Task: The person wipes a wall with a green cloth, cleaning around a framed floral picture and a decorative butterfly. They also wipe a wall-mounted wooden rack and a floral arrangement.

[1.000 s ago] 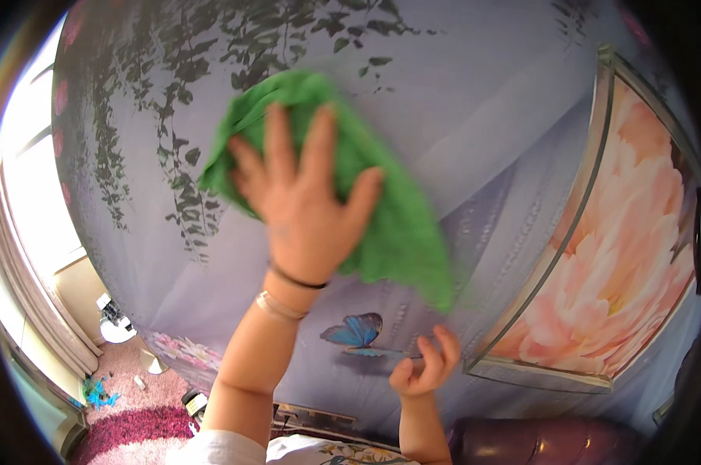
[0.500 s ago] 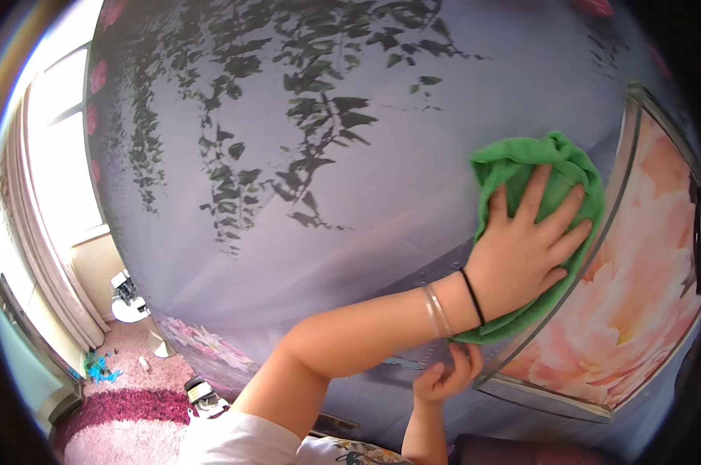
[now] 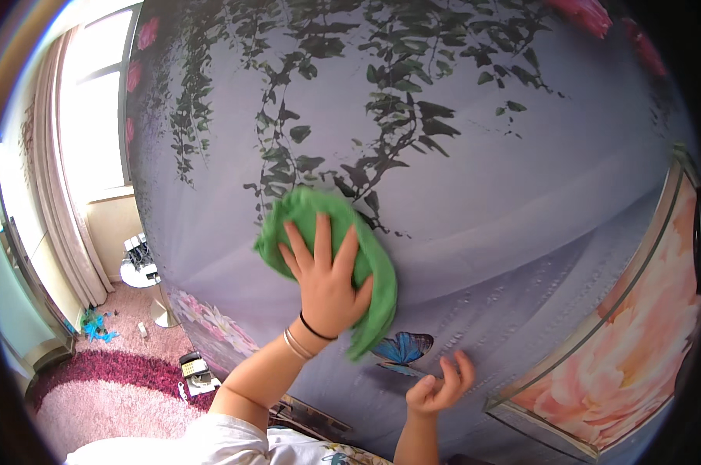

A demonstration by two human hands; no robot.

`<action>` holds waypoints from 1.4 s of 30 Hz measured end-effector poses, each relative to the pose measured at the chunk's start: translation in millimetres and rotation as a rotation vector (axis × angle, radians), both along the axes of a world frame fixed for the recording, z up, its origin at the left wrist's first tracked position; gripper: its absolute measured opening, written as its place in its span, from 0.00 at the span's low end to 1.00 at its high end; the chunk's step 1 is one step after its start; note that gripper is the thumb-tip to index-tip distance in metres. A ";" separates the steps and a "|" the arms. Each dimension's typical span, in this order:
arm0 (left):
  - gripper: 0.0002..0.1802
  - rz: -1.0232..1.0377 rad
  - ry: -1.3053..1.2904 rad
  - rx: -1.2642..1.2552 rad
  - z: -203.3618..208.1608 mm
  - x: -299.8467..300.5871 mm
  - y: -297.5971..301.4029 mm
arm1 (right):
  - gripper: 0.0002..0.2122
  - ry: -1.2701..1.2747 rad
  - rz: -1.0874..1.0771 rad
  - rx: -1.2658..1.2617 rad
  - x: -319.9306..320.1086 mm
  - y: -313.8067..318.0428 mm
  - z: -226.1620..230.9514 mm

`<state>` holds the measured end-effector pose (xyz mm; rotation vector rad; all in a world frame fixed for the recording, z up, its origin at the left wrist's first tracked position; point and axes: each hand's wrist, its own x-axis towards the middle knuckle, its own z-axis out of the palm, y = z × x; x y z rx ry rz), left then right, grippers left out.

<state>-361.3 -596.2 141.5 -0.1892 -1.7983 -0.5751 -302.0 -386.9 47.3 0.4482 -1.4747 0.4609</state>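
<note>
One green cloth (image 3: 366, 256) under left hand (image 3: 328, 280)

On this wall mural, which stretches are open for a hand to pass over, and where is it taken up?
Open: the grey band between the green cloth and the framed flower panel, and the stretch left of the cloth toward the window. Taken up: the middle, where the left hand presses the cloth, and beside the painted butterfly, where the right hand rests.
</note>
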 end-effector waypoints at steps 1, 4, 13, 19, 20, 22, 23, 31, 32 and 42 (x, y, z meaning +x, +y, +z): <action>0.37 -0.019 -0.040 -0.008 -25.4 2.2 5.1 | 0.15 -0.030 0.007 0.015 -1.2 -3.5 -4.3; 0.33 -0.090 -0.134 -0.125 -91.3 13.9 31.7 | 0.15 -0.048 0.056 0.048 -3.5 -14.3 -7.5; 0.30 -0.240 0.170 -0.416 -38.1 24.3 101.6 | 0.18 0.021 -0.026 -0.019 17.2 -7.1 -30.7; 0.25 -0.326 0.164 -0.623 -49.5 30.3 107.1 | 0.30 -0.102 0.060 -0.178 22.1 -31.2 -28.1; 0.25 -0.368 0.167 -0.638 -51.5 27.9 101.2 | 0.34 -0.202 0.022 -0.244 26.0 -42.8 -38.4; 0.25 -0.450 0.226 -0.657 -46.9 26.0 84.7 | 0.35 -0.249 -0.104 -0.324 23.2 -59.1 -28.5; 0.25 -0.520 0.223 -0.668 -46.9 19.8 73.4 | 0.36 -0.263 -0.160 -0.365 17.1 -65.8 -20.9; 0.21 -0.656 0.126 -0.695 -85.0 -14.6 -59.1 | 0.28 -0.335 -0.520 -0.398 -36.7 -100.1 40.2; 0.22 -0.658 0.086 -0.675 -86.7 -15.6 -77.8 | 0.27 -0.260 -0.609 -0.363 -49.4 -112.0 48.8; 0.22 -0.804 0.214 -0.405 -90.5 -43.3 -166.2 | 0.22 -0.226 -0.587 0.235 -87.2 -236.2 -51.2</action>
